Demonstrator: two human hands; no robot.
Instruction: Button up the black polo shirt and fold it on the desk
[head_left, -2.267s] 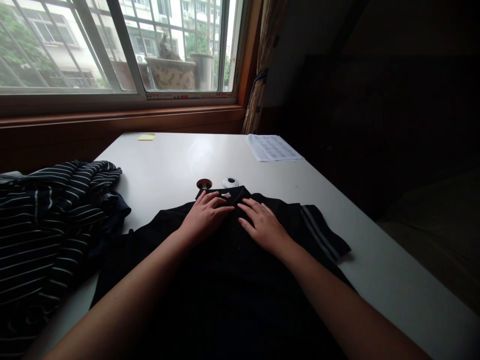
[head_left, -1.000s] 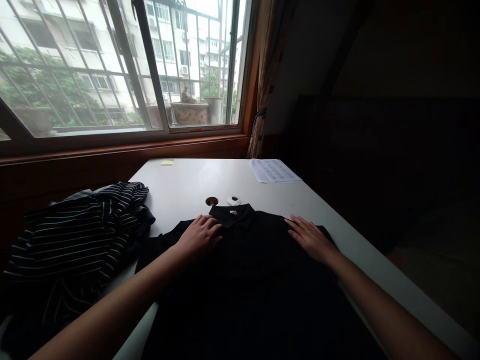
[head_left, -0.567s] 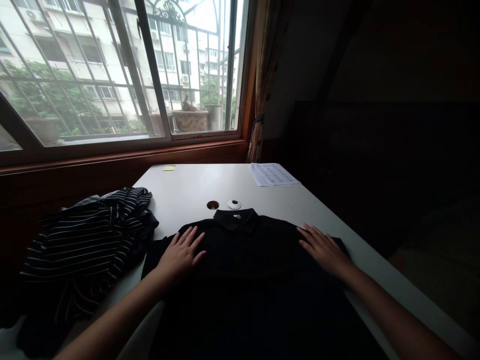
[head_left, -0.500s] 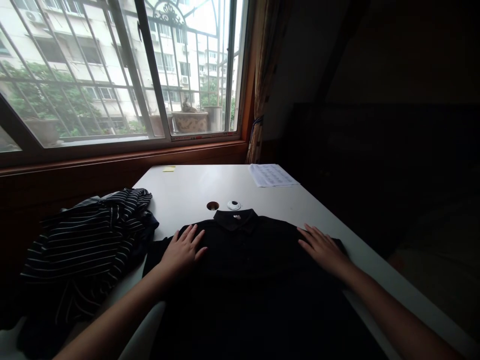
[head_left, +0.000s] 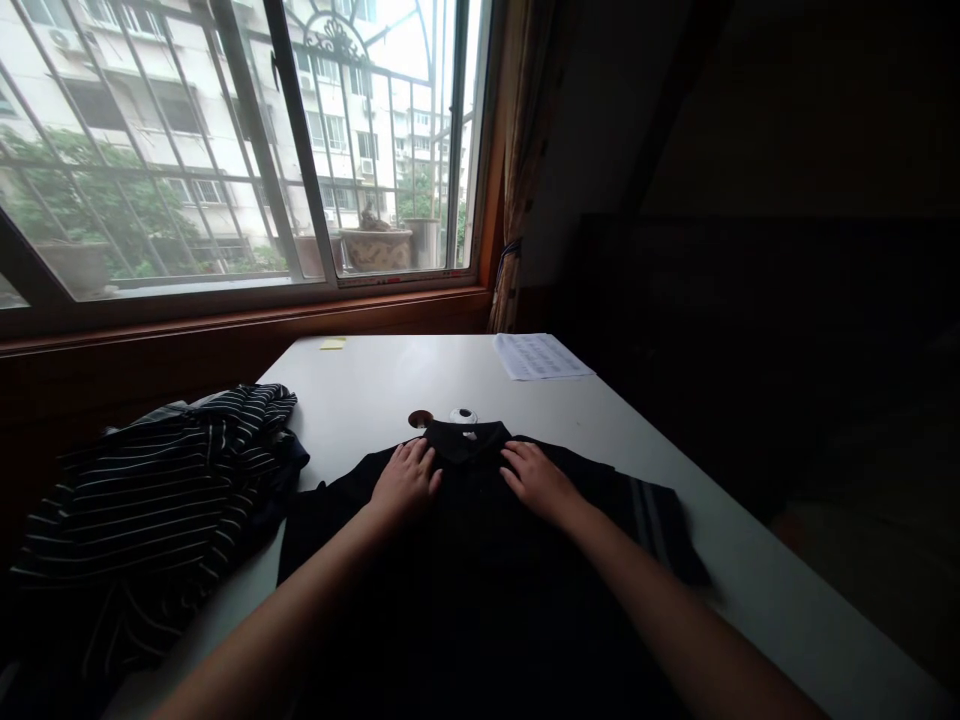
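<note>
A black polo shirt [head_left: 480, 560] lies spread out on the white table [head_left: 390, 375], its collar at the far end and a small pale label inside the neck. Just left of the collar, my left hand [head_left: 407, 480] rests on the cloth with its fingers extended. My right hand [head_left: 541, 482] lies on the shirt at the collar's right side, fingers also stretched out. Two grey stripes cross the right sleeve [head_left: 660, 520]. The lower part of the shirt is lost in shadow.
A heap of striped dark clothes [head_left: 165, 480] lies at the table's left edge. Beyond the collar are a round cable hole [head_left: 421, 419] and a white ring-shaped cap [head_left: 463, 415]. Printed sheets [head_left: 541, 357] and a yellow note [head_left: 332, 343] lie at the back, below a barred window [head_left: 360, 150].
Both my hands have slid inward from the shoulders to the two sides of the collar. The right sleeve, with its stripes, is now uncovered. The view has shifted slightly.
</note>
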